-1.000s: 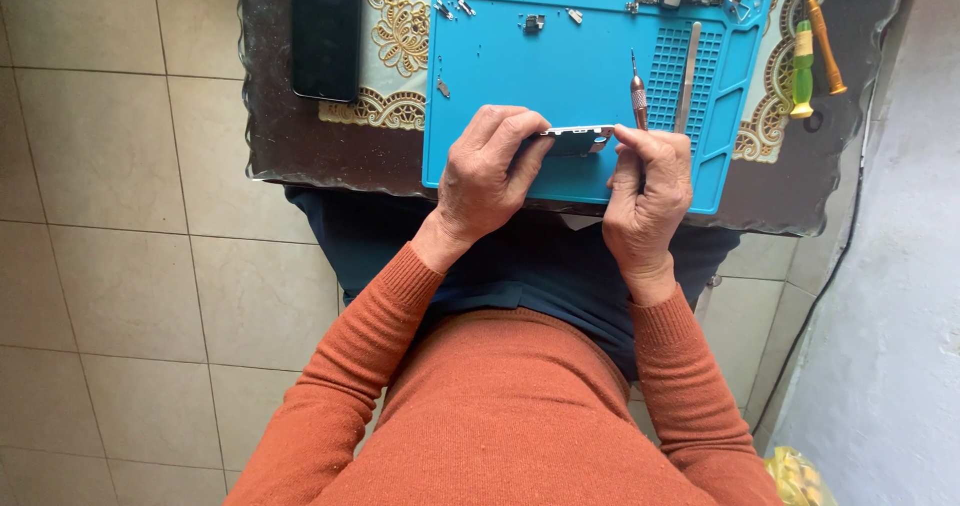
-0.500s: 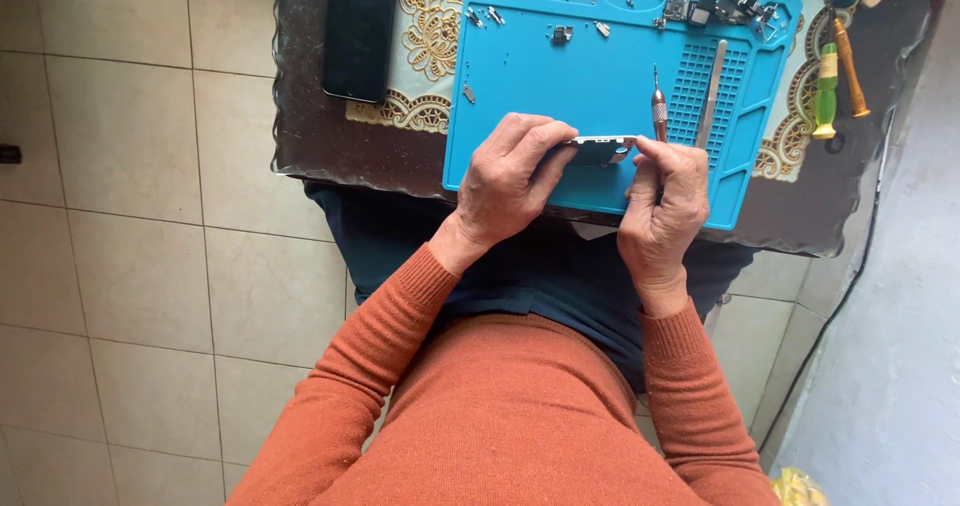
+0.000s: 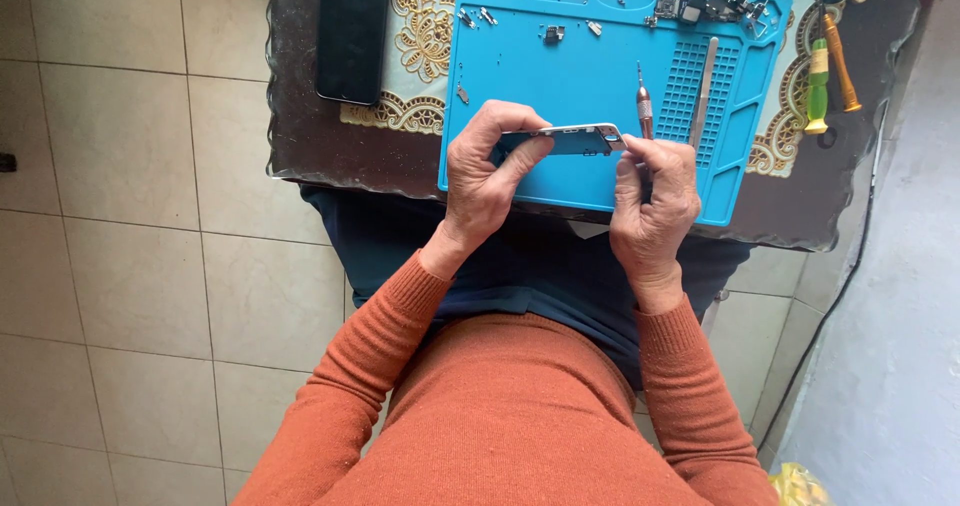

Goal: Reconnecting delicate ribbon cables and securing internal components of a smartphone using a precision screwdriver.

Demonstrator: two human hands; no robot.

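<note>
My left hand (image 3: 490, 171) grips a small phone frame (image 3: 578, 138) with a silver rim, holding it on edge over the near part of a blue work mat (image 3: 560, 61). My right hand (image 3: 652, 191) pinches the frame's right end with thumb and forefinger and also holds a thin screwdriver (image 3: 643, 101) that points away from me. Both sleeves are orange.
A black phone (image 3: 352, 28) lies face down at the table's left. Small screws and parts (image 3: 552, 34) are scattered on the mat, and a metal bar (image 3: 704, 88) lies on its grid. Green and orange handled tools (image 3: 828, 66) lie at the right. Tiled floor is below.
The view has shifted, so the table and hands sit further right and lower in the picture. The hands keep the same hold on the frame.
</note>
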